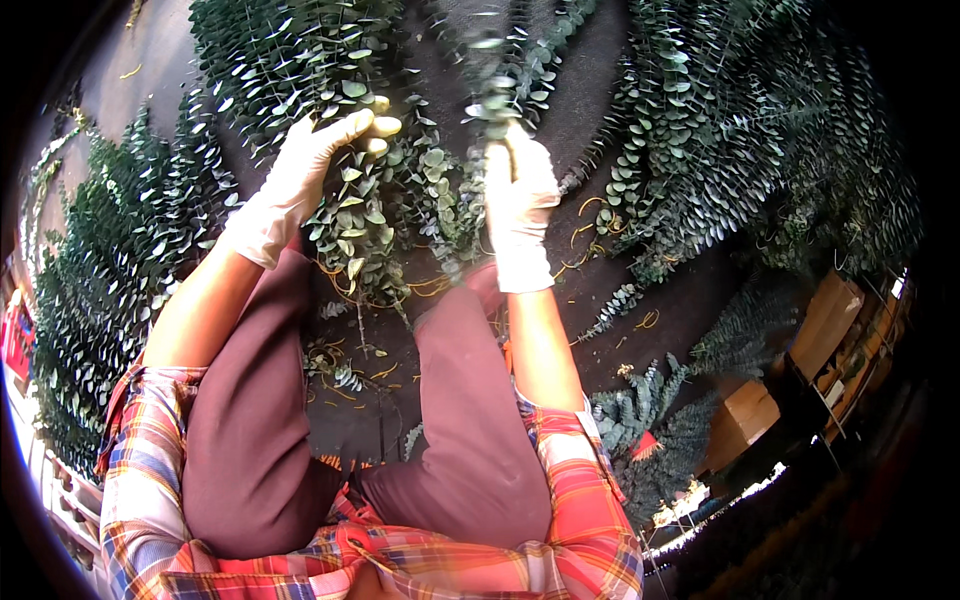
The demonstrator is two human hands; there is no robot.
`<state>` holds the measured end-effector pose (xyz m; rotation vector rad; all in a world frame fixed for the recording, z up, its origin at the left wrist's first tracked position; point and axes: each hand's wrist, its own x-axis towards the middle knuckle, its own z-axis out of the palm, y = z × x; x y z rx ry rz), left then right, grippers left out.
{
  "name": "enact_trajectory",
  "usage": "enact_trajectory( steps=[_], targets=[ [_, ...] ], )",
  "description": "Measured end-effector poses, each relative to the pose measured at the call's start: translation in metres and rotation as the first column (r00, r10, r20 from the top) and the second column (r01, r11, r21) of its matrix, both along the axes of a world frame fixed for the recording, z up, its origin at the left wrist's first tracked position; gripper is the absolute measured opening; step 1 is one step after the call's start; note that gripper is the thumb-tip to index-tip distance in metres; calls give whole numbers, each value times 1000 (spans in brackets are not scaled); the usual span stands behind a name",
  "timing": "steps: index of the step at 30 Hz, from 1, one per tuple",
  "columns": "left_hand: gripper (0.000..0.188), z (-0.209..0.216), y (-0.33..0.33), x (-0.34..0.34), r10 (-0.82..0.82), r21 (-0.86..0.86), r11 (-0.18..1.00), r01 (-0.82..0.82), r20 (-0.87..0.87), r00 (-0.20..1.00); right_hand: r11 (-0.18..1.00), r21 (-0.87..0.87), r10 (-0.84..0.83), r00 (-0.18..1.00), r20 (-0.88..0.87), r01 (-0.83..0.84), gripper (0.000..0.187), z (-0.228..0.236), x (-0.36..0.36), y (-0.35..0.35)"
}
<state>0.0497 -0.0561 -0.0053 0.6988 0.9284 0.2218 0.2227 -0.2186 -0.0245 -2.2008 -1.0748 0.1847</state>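
Both of my hands wear pale gloves. My right hand is closed around a eucalyptus stem, whose round grey-green leaves rise above the fist, smeared by motion. Off to its left, my left hand points its fingers to the right with the tips apart, and I see nothing gripped in them. Just beyond and below those fingers lie leafy eucalyptus branches, reaching down between my knees. Part of the left palm is turned away from view.
Big heaps of eucalyptus spread at the left, far left of centre and right. Yellow rubber bands and leaf scraps litter the dark floor mat. Cardboard boxes stand at the lower right.
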Motion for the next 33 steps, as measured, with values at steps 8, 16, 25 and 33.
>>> enact_trajectory(
  steps=[8, 16, 25, 33],
  targets=[
    [36, -2, -10, -5, -23, -47, 999, 27, 73, 997, 919, 54, 392, 892, -227, -390, 21, 13, -58, 29],
    [33, 1, 7, -8, 80, -99, 992, -76, 37, 996, 835, -273, -505, 862, -36, 478, 65, -69, 91, -72],
    [30, -2, 9, -12, 114, -65, 992, -111, 35, 993, 932, -31, -242, 557, -795, 360, 30, -83, 31, -28],
    [32, -3, 11, -13, 93, -37, 995, -92, 52, 994, 929, -56, -243, 488, -838, 366, 35, -59, 25, -22]
  ],
)
